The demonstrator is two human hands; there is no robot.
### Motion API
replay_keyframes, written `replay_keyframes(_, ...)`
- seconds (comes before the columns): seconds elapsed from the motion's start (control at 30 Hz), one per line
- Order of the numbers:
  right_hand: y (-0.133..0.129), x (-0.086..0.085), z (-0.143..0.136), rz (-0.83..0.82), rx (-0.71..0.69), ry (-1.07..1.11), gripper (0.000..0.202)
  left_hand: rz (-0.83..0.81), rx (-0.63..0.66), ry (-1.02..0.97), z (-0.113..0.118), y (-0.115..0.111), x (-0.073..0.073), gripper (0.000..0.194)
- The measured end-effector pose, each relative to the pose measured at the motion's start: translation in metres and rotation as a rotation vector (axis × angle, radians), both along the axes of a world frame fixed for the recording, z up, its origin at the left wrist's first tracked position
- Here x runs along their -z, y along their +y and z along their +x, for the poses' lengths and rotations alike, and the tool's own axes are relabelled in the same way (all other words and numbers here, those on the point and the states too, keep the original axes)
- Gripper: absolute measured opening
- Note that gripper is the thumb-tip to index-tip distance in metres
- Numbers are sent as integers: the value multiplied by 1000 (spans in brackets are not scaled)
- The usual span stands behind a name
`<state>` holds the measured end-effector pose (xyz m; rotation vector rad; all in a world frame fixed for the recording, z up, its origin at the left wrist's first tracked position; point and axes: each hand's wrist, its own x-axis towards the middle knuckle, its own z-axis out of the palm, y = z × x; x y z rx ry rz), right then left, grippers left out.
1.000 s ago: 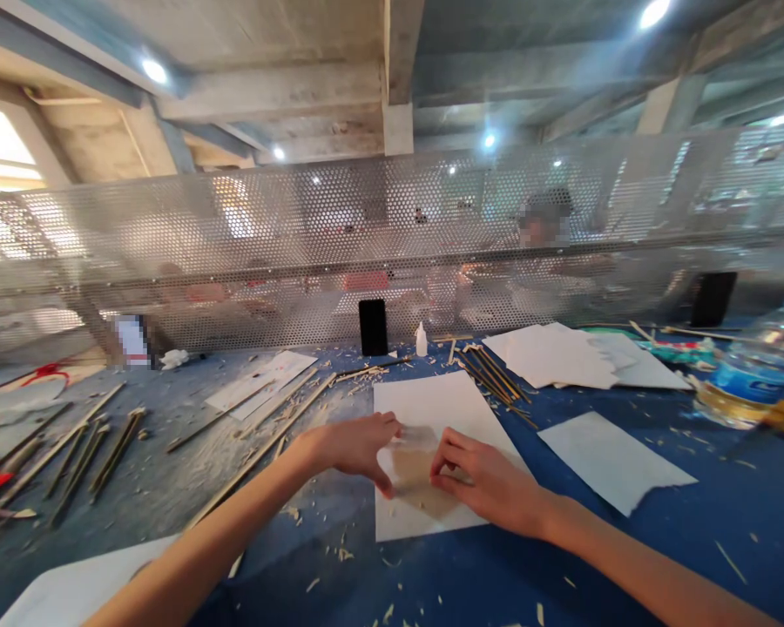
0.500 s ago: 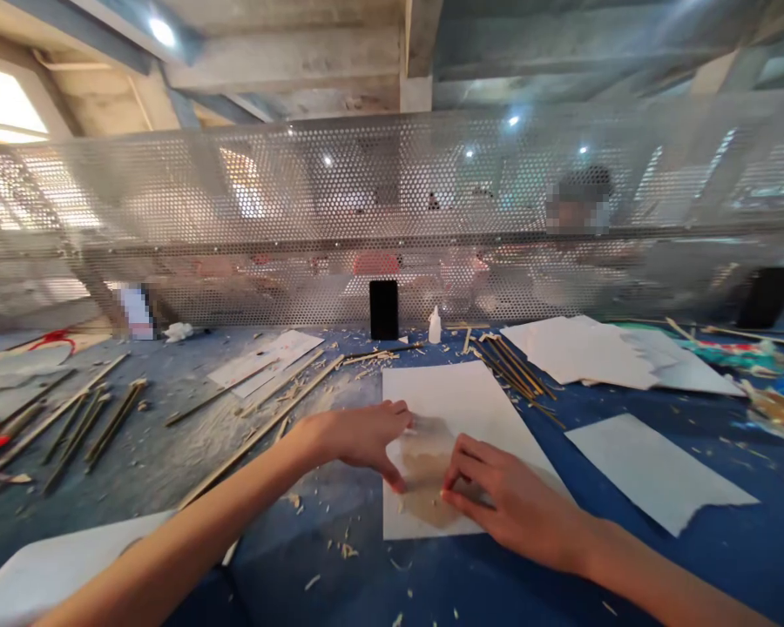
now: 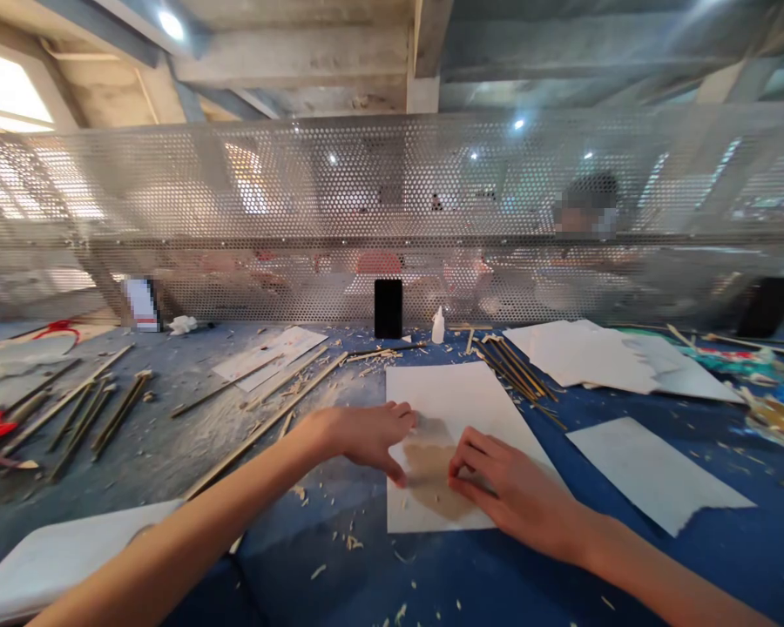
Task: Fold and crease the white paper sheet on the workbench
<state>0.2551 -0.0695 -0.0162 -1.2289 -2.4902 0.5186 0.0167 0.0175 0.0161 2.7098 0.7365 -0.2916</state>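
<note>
A white sheet of paper (image 3: 457, 392) lies on the blue tabletop in front of me. On its near half is a tan patch (image 3: 424, 470); whether it is fine powder or a stain I cannot tell. My left hand (image 3: 374, 440) rests at the sheet's left edge, thumb and fingers spread around the patch, holding nothing. On the patch's right side, the fingertips of my right hand (image 3: 506, 488) are pinched together low over the paper. Anything between them is too small or hidden to make out. A few pale shavings lie near the patch.
Thin bamboo sticks (image 3: 513, 370) lie beyond the sheet, more sticks (image 3: 82, 427) at left. A white glue bottle (image 3: 438, 325) and a black phone (image 3: 388, 309) stand before a perforated metal screen (image 3: 287, 200). Stacked paper (image 3: 584, 353) and a torn sheet (image 3: 657, 470) lie right.
The view has shifted slightly. My left hand stays spread at the sheet's edge, and my right hand keeps its pinch over the patch with hardly any movement.
</note>
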Motion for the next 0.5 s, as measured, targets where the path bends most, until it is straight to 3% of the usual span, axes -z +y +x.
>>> replay_keyframes(0.5, 3, 0, 3, -42, 27, 38, 20, -71, -66, -27, -10, -4, 1, 81)
